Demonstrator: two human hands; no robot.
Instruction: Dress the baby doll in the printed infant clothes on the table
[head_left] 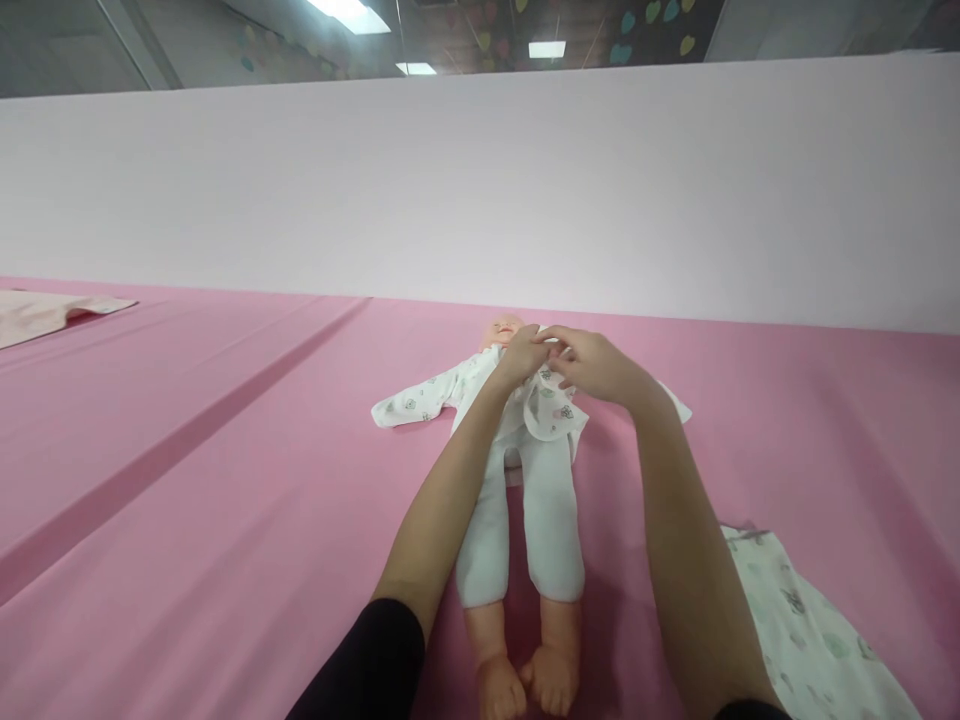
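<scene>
A baby doll (pixel 551 660) lies on its back, head away from me and bare feet toward me. It wears white pants (pixel 553 510) and a white baby shirt (pixel 559 410) with a small print. One sleeve stretches out flat to the left; the other side is partly hidden by my right arm. My left hand (pixel 523 358) is closed at the shirt's upper front, just below the doll's face. Meeting it from the right, my right hand (pixel 596 368) has its fingers bent together at the cloth near the shoulder. The fingertips overlap, so the exact pinch is partly hidden.
Pink padded matting (pixel 247 480) lies under the doll, with a seam running diagonally at left. A printed white cloth (pixel 814 630) is at lower right, beside my right forearm. Another pale cloth (pixel 52 312) lies at far left. A white wall panel (pixel 480 190) rises behind.
</scene>
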